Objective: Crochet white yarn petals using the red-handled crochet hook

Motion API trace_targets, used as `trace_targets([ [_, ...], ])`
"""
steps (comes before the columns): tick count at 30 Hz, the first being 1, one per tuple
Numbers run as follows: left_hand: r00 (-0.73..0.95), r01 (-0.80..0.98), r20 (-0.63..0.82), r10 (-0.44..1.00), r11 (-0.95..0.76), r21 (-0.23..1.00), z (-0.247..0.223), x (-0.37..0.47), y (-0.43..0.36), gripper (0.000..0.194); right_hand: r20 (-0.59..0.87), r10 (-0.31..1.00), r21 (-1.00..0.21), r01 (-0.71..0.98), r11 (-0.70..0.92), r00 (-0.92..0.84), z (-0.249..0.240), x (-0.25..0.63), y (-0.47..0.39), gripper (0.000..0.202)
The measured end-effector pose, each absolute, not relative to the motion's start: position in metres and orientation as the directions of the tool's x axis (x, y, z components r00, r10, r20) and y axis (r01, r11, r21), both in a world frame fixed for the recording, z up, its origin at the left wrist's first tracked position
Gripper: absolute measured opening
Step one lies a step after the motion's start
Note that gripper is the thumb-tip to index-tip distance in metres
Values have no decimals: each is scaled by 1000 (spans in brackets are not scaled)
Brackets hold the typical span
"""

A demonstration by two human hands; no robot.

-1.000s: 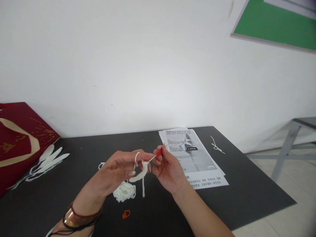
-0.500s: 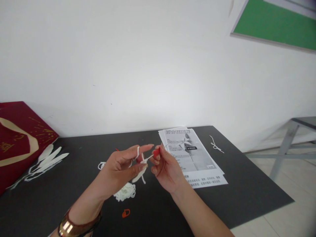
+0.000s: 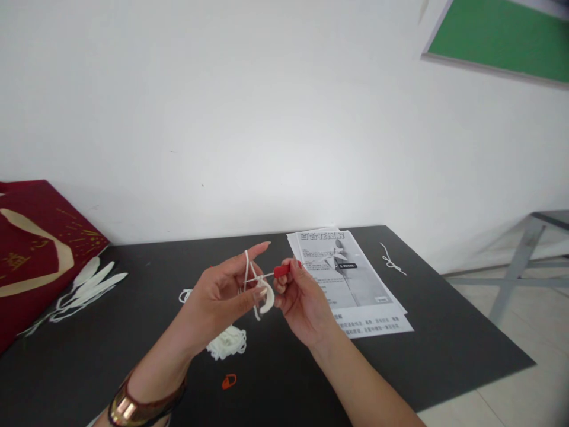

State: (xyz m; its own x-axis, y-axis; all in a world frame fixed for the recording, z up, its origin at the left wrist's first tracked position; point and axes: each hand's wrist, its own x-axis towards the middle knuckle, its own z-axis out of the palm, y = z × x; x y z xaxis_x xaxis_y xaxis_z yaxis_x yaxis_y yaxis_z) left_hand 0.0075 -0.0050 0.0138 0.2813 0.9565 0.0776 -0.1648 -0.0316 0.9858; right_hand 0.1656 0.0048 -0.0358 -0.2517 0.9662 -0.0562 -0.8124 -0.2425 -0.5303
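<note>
Pinched between the thumb and fingers of my left hand is a small curved piece of white crochet work. White yarn loops over its raised index finger. My right hand grips the red handle of a crochet hook, whose thin shaft points left to the top of the crochet piece. The hook's tip is too small to make out among the strands. Below my left hand lies a loose heap of white yarn, with an orange stitch marker nearer me.
Printed sheets lie on the dark table behind my right hand, with a knotted white yarn scrap to their right. Several finished white crochet pieces rest beside a dark red gift bag at left. The wall stands behind.
The crochet piece has turned and now curls toward the right. My left index finger has lifted with the yarn, and the hook's shaft lies more level, reaching further left.
</note>
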Motion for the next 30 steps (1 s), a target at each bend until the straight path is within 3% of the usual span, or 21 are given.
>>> trace_targets([
  [12, 228, 58, 111, 967, -128, 990, 16, 8, -5, 53, -65, 968, -550, -800, -237, -243, -35, 166, 4, 19],
  [25, 197, 181, 177, 964, -213, 960, 6, 13, -17, 57, 147, 988, -716, -694, 70, -51, -22, 172, 2, 20],
  [30, 201, 133, 145, 969, -173, 976, 6, 15, -18, 57, 178, 984, -733, -671, 113, -29, -22, 174, 1, 19],
])
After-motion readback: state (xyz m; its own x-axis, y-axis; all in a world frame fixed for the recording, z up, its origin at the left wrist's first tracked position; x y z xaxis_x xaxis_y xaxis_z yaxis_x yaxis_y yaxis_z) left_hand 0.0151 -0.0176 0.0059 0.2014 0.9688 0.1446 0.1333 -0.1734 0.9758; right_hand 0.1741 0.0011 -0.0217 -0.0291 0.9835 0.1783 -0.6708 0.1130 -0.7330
